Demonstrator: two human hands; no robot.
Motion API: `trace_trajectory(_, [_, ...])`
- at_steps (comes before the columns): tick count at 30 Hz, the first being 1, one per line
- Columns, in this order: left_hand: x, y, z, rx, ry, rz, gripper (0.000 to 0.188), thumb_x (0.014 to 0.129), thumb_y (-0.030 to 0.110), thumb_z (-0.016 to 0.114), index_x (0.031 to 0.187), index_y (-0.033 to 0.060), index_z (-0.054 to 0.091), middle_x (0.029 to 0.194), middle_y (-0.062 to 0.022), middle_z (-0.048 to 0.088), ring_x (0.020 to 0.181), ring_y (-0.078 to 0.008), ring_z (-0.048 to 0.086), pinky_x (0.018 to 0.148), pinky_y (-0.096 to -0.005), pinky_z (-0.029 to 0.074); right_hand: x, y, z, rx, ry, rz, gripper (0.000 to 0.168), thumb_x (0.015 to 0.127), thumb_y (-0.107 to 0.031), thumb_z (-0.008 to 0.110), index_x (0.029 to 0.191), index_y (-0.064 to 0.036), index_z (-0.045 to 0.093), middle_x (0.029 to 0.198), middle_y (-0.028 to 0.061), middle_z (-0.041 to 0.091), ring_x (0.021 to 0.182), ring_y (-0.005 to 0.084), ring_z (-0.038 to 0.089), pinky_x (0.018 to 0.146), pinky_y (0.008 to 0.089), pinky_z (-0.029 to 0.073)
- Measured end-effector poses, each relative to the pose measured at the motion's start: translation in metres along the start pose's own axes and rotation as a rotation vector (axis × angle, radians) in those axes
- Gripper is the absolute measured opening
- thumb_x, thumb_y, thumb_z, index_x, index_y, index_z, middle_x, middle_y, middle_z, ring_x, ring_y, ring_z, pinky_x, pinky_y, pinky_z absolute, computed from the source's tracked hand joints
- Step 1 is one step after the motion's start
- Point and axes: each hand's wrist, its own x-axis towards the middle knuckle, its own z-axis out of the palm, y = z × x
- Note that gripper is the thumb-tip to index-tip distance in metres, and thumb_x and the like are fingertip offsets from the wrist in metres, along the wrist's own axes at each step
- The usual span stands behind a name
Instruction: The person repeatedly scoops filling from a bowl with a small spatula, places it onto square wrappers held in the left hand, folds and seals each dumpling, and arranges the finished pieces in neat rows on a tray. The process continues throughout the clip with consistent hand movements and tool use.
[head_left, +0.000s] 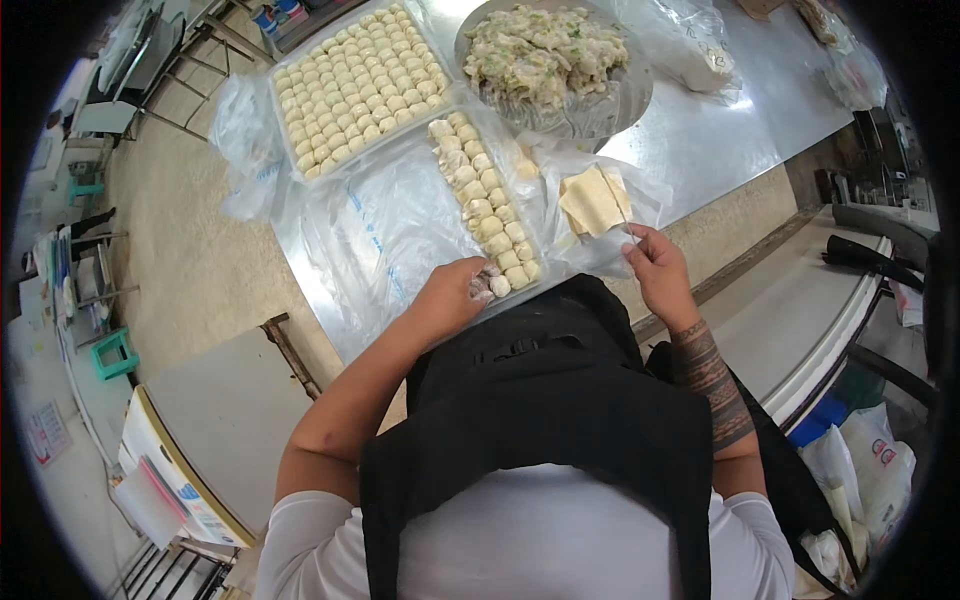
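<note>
My left hand is at the near end of a plastic-lined tray, its whitened fingers closed around a small wrapped dumpling. Rows of similar dumplings run along the tray's right side away from me. In my right hand is a thin stick-like tool, pinched between thumb and fingers; its far end lies over a stack of square dough wrappers. These wrappers rest on a clear plastic bag. Farther off, a round metal tray carries a mound of pale minced filling flecked with green.
A second tray full of dumplings is at the far left of the metal table. Plastic bags lie at its far right. A white board-like surface is to my left, and a white counter to my right.
</note>
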Motion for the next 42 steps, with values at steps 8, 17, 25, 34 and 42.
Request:
trace_trajectory(8, [-0.007,-0.005,0.006,0.103,0.062,0.026,0.039,0.083,0.000,0.071,0.122,0.0024,0.064,0.110,-0.0200,0.073,0.103,-0.0340,0.073,0.089,-0.0402,0.057,0.040,-0.027,0.002,-0.390,-0.029,-0.258,0.027,0.090,-0.020,0.073,0.107,0.001,0.068,0.079,0.0128,0.063,0.070,0.0272,0.062,0.067,0.0399,0.051])
trace_trajectory(17, [0.001,0.075,-0.020,-0.116,0.267,-0.155,0.038,0.086,0.003,0.069,0.124,0.0026,0.065,0.108,-0.0183,0.072,0.100,-0.0275,0.072,0.089,-0.0362,0.056,0.069,-0.015,0.025,-0.482,-0.158,-0.301,0.025,0.089,-0.025,0.068,0.092,0.000,0.068,0.090,0.0193,0.067,0.084,0.0395,0.066,0.078,0.0473,0.053])
trace_trajectory(25, [0.078,0.099,0.050,-1.132,0.128,-0.218,0.034,0.106,0.016,0.054,0.134,-0.0036,0.056,0.128,-0.0164,0.066,0.118,-0.0248,0.066,0.103,-0.0386,0.051,0.085,-0.043,-0.010,0.348,-0.274,0.201,0.014,0.094,-0.012,0.068,0.097,0.002,0.072,0.077,-0.0028,0.061,0.065,0.0073,0.049,0.060,0.0262,0.041])
trace_trajectory(34, [0.129,0.124,0.041,-1.478,0.101,-0.309,0.033,0.104,0.012,0.058,0.132,-0.0051,0.056,0.127,-0.0160,0.068,0.115,-0.0282,0.069,0.104,-0.0423,0.055,0.142,-0.116,-0.084,-0.675,-0.212,-0.554,0.033,0.102,-0.013,0.054,0.132,-0.006,0.066,0.092,0.0178,0.070,0.085,0.0315,0.070,0.077,0.0424,0.055])
trace_trajectory(42, [0.134,0.111,0.037,-1.571,0.233,-0.303,0.032,0.103,0.008,0.057,0.131,-0.0077,0.056,0.127,-0.0186,0.067,0.117,-0.0303,0.068,0.104,-0.0437,0.055,0.228,-0.107,-0.089,-1.203,-0.113,-0.547,0.018,0.093,-0.012,0.055,0.099,-0.004,0.069,0.095,0.0224,0.071,0.089,0.0387,0.072,0.077,0.0484,0.059])
